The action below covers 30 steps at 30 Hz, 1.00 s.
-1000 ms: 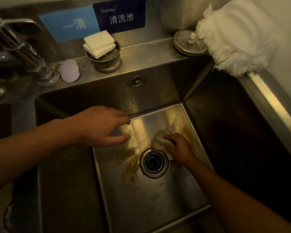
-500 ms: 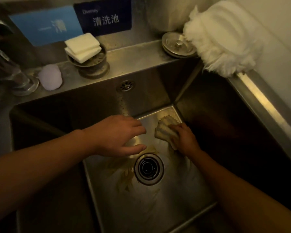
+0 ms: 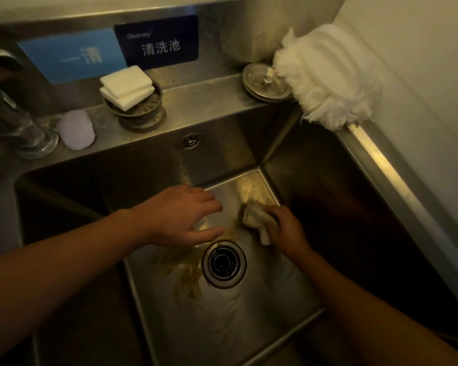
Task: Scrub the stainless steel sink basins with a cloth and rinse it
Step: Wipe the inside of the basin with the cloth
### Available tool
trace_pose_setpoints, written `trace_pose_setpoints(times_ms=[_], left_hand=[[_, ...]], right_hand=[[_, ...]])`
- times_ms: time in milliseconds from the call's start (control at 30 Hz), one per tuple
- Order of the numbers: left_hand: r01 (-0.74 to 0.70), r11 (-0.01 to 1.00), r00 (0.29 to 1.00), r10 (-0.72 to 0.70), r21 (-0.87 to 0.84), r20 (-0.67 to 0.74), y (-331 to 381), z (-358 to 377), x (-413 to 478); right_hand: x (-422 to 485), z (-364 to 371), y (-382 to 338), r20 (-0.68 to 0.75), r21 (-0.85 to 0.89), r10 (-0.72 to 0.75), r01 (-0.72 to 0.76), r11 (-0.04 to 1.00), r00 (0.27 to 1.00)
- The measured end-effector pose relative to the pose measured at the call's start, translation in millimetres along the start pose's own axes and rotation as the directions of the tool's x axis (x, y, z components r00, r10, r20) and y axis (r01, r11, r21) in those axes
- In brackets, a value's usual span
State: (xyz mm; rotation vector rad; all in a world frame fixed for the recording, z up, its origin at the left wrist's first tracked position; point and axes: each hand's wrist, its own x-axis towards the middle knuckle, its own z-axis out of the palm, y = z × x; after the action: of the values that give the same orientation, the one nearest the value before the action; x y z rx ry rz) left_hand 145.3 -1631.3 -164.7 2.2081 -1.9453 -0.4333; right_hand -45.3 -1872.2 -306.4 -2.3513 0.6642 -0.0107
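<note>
Steel sink (image 3: 222, 320) floor: right hand (image 3: 288, 231) grips the cloth (image 3: 257, 220), its length running far-left to near-right; left hand (image 3: 180, 215) hovers, fingers relaxed.

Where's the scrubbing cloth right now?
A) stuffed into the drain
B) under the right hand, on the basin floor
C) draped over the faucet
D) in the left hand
B: the right hand grips the cloth against the basin floor, beside the drain; the left hand is open and holds nothing.
</note>
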Motion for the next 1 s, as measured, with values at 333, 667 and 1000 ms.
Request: trace_pose_setpoints(times_ms=[333,667,1000], left_hand=[[-0.017,1.000,0.999,0.016,-0.007,-0.028,-3.3,1.7,4.9],[-0.010,1.000,1.000,0.010,-0.028,-0.013,-0.7,1.8,3.8],[-0.034,0.999,0.999,0.033,-0.025,-0.028,-4.1,5.4,6.1]], right_hand=[[18.6,14.8,7.9,0.060,-0.393,0.118,-0.085,0.916,0.991],[-14.9,11.8,20.9,0.119,-0.274,0.301,-0.260,0.926,0.946],[12.6,12.9,12.9,0.090,-0.347,0.248,-0.203,0.916,0.965]])
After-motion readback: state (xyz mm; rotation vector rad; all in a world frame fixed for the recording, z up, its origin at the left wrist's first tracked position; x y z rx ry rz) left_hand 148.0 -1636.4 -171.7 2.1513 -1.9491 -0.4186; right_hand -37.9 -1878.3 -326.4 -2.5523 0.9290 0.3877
